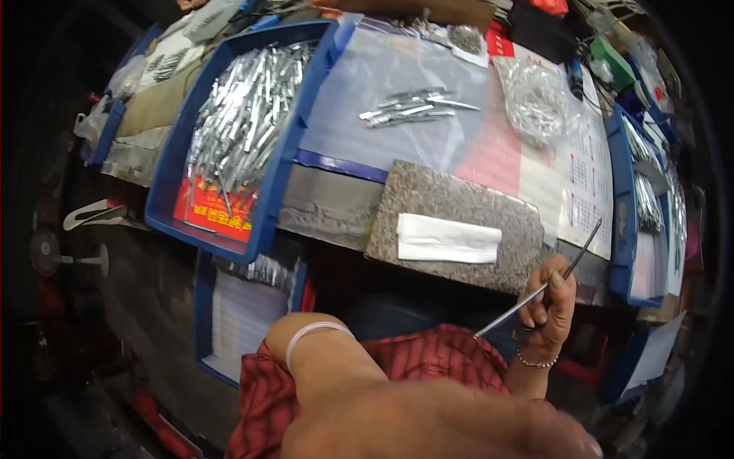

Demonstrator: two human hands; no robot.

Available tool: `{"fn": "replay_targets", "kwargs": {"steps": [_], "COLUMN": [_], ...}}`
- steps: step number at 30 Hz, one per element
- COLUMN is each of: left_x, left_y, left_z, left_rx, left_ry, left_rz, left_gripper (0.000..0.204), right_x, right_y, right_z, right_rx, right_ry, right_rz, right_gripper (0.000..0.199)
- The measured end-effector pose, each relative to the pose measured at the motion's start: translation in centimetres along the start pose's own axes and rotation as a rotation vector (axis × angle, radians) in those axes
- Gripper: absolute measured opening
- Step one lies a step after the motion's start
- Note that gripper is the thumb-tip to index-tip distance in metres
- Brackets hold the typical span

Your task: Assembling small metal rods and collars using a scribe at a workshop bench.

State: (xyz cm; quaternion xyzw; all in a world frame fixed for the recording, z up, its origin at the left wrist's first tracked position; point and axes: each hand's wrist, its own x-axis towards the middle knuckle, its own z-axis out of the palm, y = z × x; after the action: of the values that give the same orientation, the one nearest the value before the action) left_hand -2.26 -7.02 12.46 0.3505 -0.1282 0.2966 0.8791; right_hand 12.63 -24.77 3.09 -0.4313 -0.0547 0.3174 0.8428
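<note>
- As my right hand [549, 306] sits just below the near edge of the worktop [336, 206], its fingers are closed around a thin metal rod [544, 287], pinched a little past the middle so both ends stick out.
- The rod slants from lower left, over my lap, up to the right, where its tip crosses the edge of a printed sheet [585, 183].
- I judge it light and stiff, smooth enough to turn or slip in a loose pinch; a hold near the middle, as now, should keep it balanced.
- It looks silvery along the lower part and darker toward the upper tip, very slender and straight.
- My left hand [443, 428] is close under the camera, blurred; I cannot tell whether it is open or closed, and I see nothing in it.
- A white band [313, 333] circles that forearm.
- Just beyond my right hand lies a grey speckled slab [459, 203] with a folded white cloth [447, 239] on it.
- Farther out, a small bunch of flat metal pieces [413, 107] rests on a clear sheet.
- To the left, a blue tray [164, 206] holds a heap of similar shiny pieces [241, 115].
- At the right, a clear bag [539, 103] of small metal parts and more blue trays [621, 229].
</note>
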Motion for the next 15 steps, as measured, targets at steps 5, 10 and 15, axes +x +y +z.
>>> {"fn": "replay_targets", "kwargs": {"steps": [5, 10, 15], "left_x": [-0.3, 0.3, 1.4], "left_y": [-0.8, -1.5, -1.7], "left_z": [0.1, -1.6, -2.5], "left_rx": [0.135, 0.277, 0.458], "left_ry": [0.014, -0.021, -0.049], "left_rz": [-0.03, -0.031, -0.029], "left_gripper": [0.019, 0.018, 0.018], "right_x": [-1.0, -1.9, -2.1], "right_y": [0.0, -0.1, -0.1], "right_z": [-0.6, -0.7, -0.1], "right_rx": [-0.059, -0.071, -0.047], "right_ry": [0.018, 0.046, 0.03], "right_rz": [0.016, 0.011, -0.007], "right_gripper": [0.017, 0.018, 0.016]}}
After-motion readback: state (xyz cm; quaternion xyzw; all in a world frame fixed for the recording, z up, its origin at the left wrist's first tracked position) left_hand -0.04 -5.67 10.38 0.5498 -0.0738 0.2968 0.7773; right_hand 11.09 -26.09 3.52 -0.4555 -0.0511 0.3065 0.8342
